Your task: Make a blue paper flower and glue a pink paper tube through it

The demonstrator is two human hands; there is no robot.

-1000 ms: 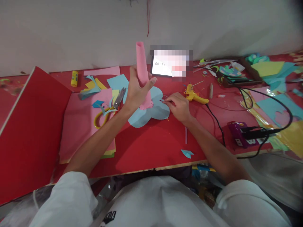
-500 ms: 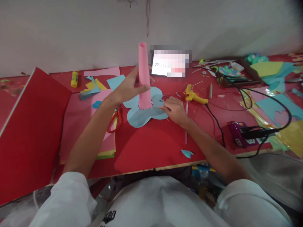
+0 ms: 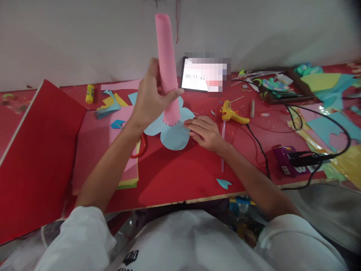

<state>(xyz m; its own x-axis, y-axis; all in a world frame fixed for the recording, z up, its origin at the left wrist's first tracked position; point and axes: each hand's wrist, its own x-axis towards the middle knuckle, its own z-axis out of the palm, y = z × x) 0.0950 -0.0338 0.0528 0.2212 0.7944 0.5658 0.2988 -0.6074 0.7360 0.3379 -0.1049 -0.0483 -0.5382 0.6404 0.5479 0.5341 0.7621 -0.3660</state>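
Observation:
A tall pink paper tube (image 3: 166,52) leans slightly left, its lower end marked with short dark lines where it meets a light blue flower-shaped paper (image 3: 175,137). My left hand (image 3: 153,92) is wrapped round the tube, thumb across its front. At the flower's right edge is my right hand (image 3: 205,131), fingers together and pinching a petal's edge. A yellow glue gun (image 3: 235,116) lies to the right of that hand. Red-handled scissors (image 3: 141,147) lie left of the flower, partly hidden by my left arm.
Coloured sheets (image 3: 97,143) and a glue stick (image 3: 89,94) lie at left beside an upright red board (image 3: 42,158). A tablet (image 3: 194,77) leans at the wall. At right are a purple power block (image 3: 287,160), cables and a tray (image 3: 303,84).
My left hand has raised the pink tube and tilted its top left. The blue flower has turned, and my right hand's fingers have stretched further over its edge.

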